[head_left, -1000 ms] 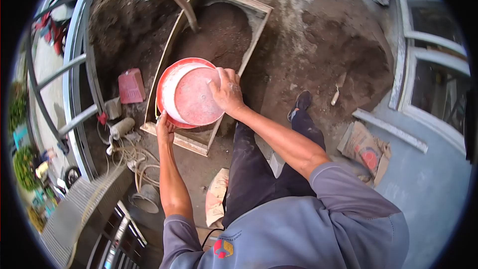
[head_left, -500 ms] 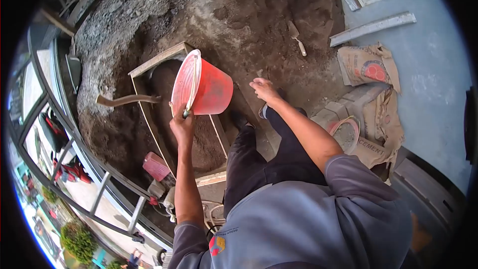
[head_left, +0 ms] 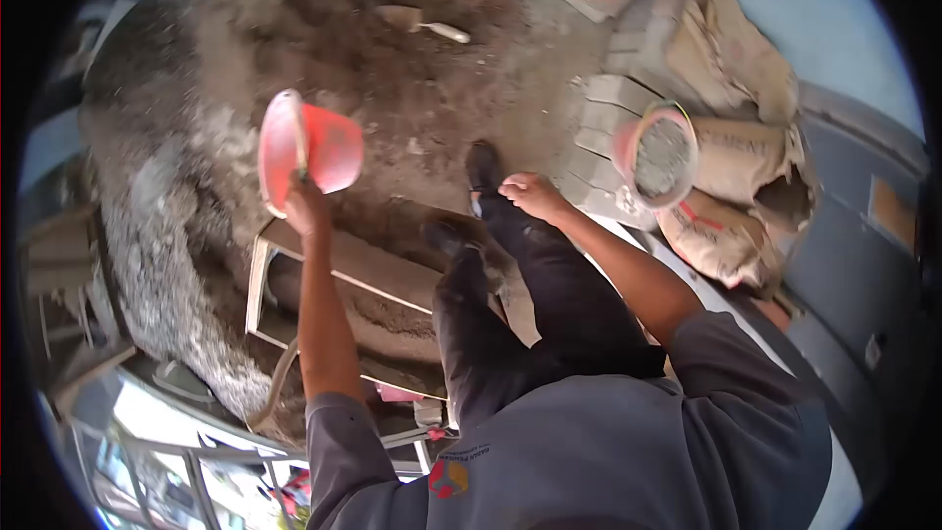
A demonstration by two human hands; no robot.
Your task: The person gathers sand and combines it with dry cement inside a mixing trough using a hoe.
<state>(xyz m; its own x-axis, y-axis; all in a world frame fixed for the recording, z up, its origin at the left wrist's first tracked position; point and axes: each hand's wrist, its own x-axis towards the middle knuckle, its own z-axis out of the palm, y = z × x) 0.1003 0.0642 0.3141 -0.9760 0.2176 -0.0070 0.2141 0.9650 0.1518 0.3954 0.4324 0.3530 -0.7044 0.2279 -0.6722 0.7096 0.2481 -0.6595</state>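
My left hand [head_left: 306,208] is closed on a red plastic bucket [head_left: 334,149], which hangs tilted on its side with its mouth to the left. The grip is at the rim and handle; the bucket's inside is mostly hidden. My right hand [head_left: 535,198] hovers over my right leg near the knee, its fingers loosely curled, with nothing visible in them. Below the bucket is a wooden frame [head_left: 257,287] with dark sand or soil inside. A second bucket [head_left: 625,152], filled with grey mix, stands to the right of my right hand.
A trowel [head_left: 442,31] lies on the soil ahead. Grey blocks [head_left: 599,123] are stacked beside the filled bucket, against cement bags [head_left: 736,159]. A curved wooden handle [head_left: 275,388] leans by the frame. Grey gravel [head_left: 147,265] is heaped at left.
My view has turned right, bringing the filled bucket and cement bags further into sight. The red bucket has shifted from above the wooden frame to beyond its far end, still in my left hand.
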